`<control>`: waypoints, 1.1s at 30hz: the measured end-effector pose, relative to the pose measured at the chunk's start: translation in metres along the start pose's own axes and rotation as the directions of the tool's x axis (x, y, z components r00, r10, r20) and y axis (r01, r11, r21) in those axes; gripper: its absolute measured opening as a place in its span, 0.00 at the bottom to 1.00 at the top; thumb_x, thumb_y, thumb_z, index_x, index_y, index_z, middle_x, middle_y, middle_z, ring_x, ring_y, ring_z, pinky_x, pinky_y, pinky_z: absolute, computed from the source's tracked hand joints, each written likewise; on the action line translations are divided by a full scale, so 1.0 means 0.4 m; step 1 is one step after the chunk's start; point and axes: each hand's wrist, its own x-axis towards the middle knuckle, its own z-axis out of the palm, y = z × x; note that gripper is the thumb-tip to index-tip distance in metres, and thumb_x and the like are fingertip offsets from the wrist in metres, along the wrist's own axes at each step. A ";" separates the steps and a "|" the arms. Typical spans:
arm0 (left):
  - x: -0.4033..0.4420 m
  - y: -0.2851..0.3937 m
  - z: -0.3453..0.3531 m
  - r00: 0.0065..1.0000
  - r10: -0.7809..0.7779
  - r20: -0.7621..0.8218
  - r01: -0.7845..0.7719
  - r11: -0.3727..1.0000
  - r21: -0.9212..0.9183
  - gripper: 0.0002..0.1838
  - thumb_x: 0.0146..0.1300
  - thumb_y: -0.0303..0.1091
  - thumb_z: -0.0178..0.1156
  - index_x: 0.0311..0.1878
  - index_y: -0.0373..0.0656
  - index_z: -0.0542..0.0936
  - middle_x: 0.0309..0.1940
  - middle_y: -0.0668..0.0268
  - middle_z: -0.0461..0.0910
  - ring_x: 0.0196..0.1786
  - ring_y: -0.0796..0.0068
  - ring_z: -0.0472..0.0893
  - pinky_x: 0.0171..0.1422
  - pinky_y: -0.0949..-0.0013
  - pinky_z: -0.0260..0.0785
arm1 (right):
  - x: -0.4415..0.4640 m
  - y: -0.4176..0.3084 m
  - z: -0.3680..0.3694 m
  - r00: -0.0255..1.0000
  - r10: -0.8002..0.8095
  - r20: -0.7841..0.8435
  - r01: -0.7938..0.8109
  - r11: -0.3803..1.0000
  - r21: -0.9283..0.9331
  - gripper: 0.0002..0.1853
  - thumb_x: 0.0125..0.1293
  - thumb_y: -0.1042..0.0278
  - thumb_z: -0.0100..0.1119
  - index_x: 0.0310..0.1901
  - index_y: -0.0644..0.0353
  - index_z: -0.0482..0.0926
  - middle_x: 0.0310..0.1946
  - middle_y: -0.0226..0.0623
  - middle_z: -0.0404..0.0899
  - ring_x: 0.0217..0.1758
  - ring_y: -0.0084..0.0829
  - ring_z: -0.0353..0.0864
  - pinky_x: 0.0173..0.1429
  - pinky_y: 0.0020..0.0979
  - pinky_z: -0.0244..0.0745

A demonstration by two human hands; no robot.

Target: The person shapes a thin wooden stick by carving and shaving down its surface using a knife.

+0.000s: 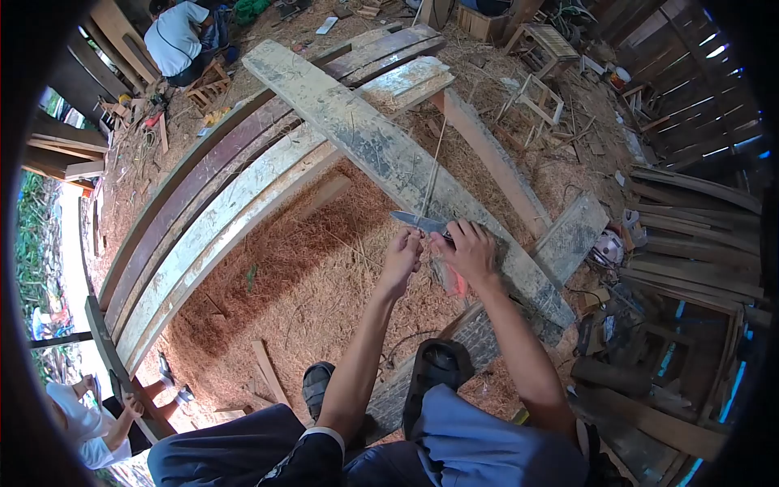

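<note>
My right hand (472, 250) is closed around the dark handle of a knife (416, 221), its blade pointing left. Close beside it, my left hand (401, 261) pinches the lower end of a thin pale strip (434, 166), which looks like split wood or bamboo. The strip rises away from me, and the blade crosses it just above my left fingers. Under both lies a long weathered plank (349, 122), slanting from upper left to lower right. A pinkish-red object (451, 278) shows partly below my right hand.
Curved painted boards (243, 195) arc across the left. Wood shavings (316, 243) cover the ground. A circular saw (607, 248) and stacked boards (698, 252) are at right. One person (177, 40) crouches at the back; another (97, 418) is at lower left.
</note>
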 end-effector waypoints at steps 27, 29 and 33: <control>-0.006 -0.086 -0.036 0.929 0.364 -0.062 -0.280 0.804 0.524 0.12 0.78 0.39 0.49 0.47 0.41 0.75 0.25 0.75 0.66 0.26 0.84 0.64 0.29 0.75 0.58 | 0.011 -0.014 -0.019 1.000 -0.009 -0.016 0.009 1.000 -0.001 0.16 0.67 0.47 0.61 0.38 0.53 0.76 0.35 0.35 0.72 0.43 0.39 0.76 0.39 0.43 0.75; -0.009 -0.091 -0.035 0.911 0.408 -0.056 -0.302 0.754 0.583 0.12 0.78 0.39 0.49 0.48 0.39 0.75 0.26 0.73 0.67 0.28 0.82 0.64 0.32 0.73 0.60 | 0.012 -0.014 -0.019 1.000 -0.015 -0.016 0.015 1.000 -0.019 0.17 0.67 0.47 0.61 0.37 0.53 0.75 0.35 0.35 0.72 0.43 0.39 0.76 0.39 0.43 0.74; -0.037 -0.067 -0.013 0.888 0.452 -0.082 -0.318 0.735 0.599 0.12 0.77 0.36 0.50 0.46 0.35 0.76 0.27 0.59 0.72 0.31 0.66 0.71 0.38 0.62 0.65 | 0.012 -0.010 -0.014 0.999 -0.029 -0.013 0.029 0.999 -0.038 0.18 0.67 0.47 0.60 0.35 0.55 0.73 0.35 0.36 0.72 0.43 0.39 0.76 0.39 0.43 0.74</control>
